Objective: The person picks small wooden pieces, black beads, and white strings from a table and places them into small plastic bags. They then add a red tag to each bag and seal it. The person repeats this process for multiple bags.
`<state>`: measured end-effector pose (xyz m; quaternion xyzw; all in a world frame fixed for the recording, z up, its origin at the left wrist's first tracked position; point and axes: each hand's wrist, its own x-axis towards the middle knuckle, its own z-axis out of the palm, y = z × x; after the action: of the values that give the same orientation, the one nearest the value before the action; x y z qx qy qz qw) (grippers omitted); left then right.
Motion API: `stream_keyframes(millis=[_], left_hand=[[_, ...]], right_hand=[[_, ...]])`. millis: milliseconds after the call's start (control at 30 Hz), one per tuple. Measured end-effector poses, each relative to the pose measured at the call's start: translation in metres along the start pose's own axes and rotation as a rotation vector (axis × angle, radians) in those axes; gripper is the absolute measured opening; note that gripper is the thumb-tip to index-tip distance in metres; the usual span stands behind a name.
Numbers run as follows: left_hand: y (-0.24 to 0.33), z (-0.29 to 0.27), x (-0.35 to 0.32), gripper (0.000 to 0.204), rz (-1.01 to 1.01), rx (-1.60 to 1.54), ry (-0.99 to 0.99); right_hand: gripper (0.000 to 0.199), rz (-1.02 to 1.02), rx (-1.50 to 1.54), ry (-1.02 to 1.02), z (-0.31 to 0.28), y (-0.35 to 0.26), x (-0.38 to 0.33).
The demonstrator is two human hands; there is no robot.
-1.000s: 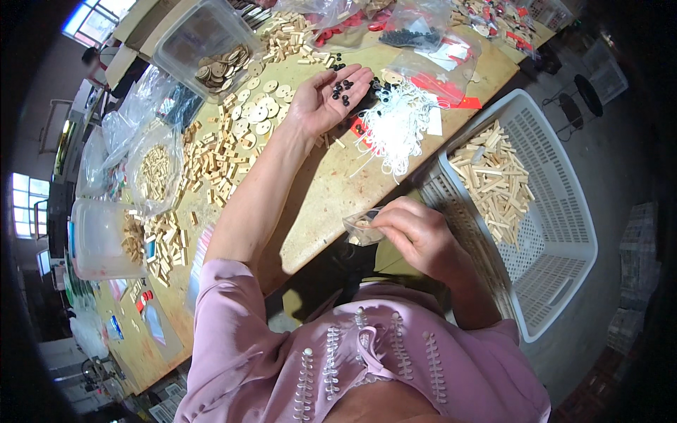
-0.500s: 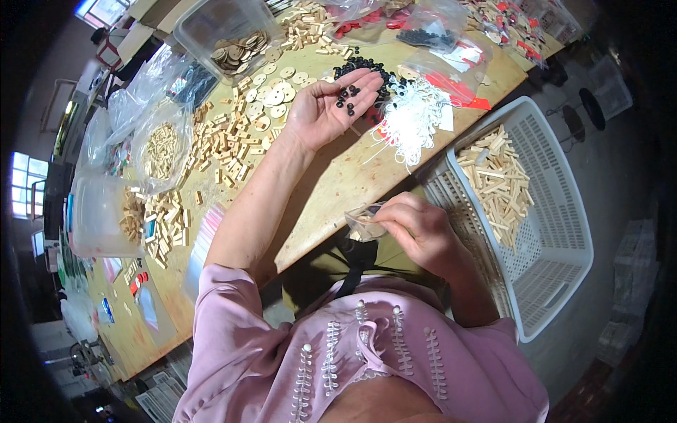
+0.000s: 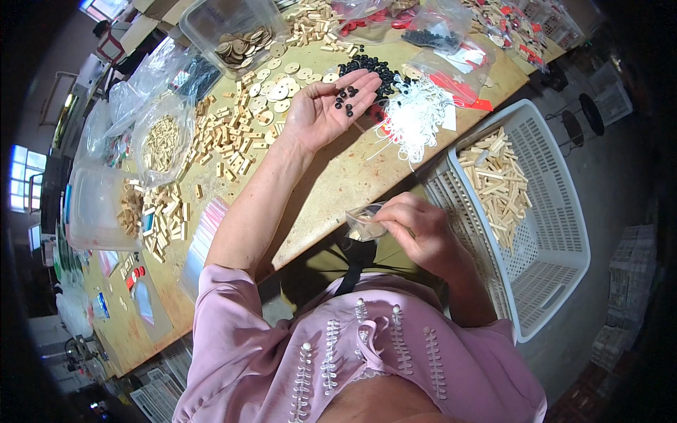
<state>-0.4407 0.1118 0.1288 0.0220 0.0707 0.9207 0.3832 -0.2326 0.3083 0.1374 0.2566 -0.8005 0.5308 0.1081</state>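
Observation:
Palm up over the table, my left hand (image 3: 323, 116) lies open with its fingers stretched out. Several small black beads (image 3: 345, 101) rest on its palm and fingers. Just beyond the fingertips is a pile of the same black beads (image 3: 374, 69), beside a heap of white looped strings (image 3: 417, 125). My right hand (image 3: 416, 224), in front of the table edge, pinches the rim of a small clear plastic bag (image 3: 364, 220). Pale wooden pieces show inside that bag.
Round wooden discs (image 3: 278, 88) and small wooden blocks (image 3: 233, 137) cover the table left of my hand. A clear tub (image 3: 194, 28) stands behind them. At right, a white basket (image 3: 564, 204) holds wooden sticks (image 3: 496, 183). Flat plastic bags (image 3: 202, 236) lie by my left forearm.
The view has shifted slightly. Both hands keep their pose, the beads still on the left palm and the small bag still pinched in the right hand.

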Motion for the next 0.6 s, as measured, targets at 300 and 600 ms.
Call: stream_keyframes(millis=[300, 600], left_hand=[[-0.001, -0.003, 0.004, 0.063, -0.013, 0.012, -0.015], [-0.003, -0.007, 0.012, 0.052, 0.032, 0.076, 0.115]], right_hand=[[0.022, 0.006, -0.002, 0.016, 0.000, 0.005, -0.003], [0.018, 0.046, -0.011, 0.002, -0.004, 0.002, -0.002]])
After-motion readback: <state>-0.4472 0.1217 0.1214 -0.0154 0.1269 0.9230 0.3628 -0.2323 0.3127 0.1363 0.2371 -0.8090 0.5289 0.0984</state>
